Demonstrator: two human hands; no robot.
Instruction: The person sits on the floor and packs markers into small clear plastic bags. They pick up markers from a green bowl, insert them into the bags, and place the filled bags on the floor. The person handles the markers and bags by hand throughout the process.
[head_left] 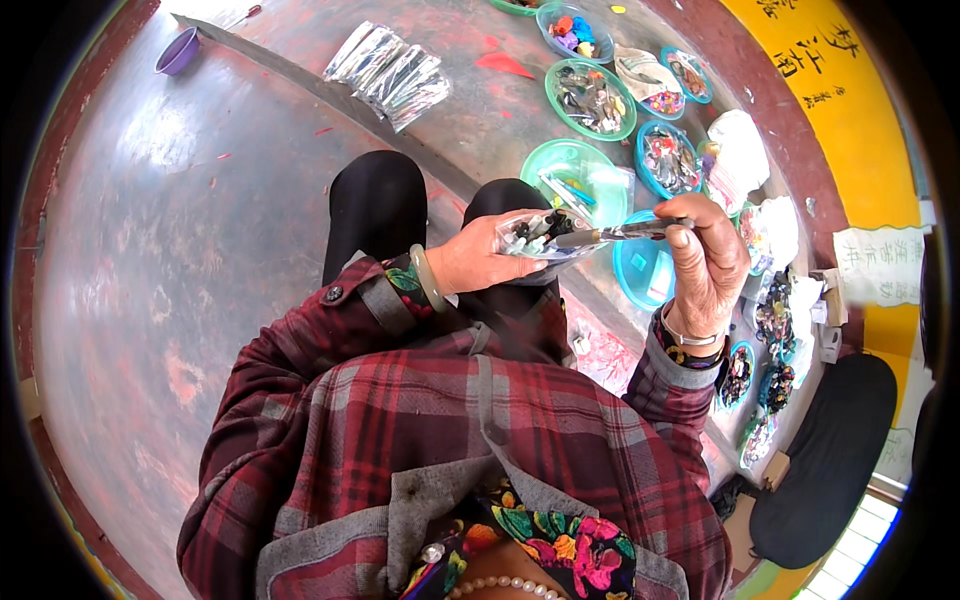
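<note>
My left hand (480,260) holds a small clear plastic bag (540,238) with several dark small items inside, over my black-trousered knees. My right hand (708,262) grips a long thin dark tool or pen-like stick (620,232) whose tip points into the mouth of the bag. Both sleeves are dark red plaid. A pale bangle sits on my left wrist, a silver one on my right.
Several round green and blue plastic bowls (592,98) with small mixed parts lie on the floor ahead and to the right. A pile of clear shiny bags (390,72) lies farther off. A purple bowl (178,52) is far left. A black cushion (830,460) is at right.
</note>
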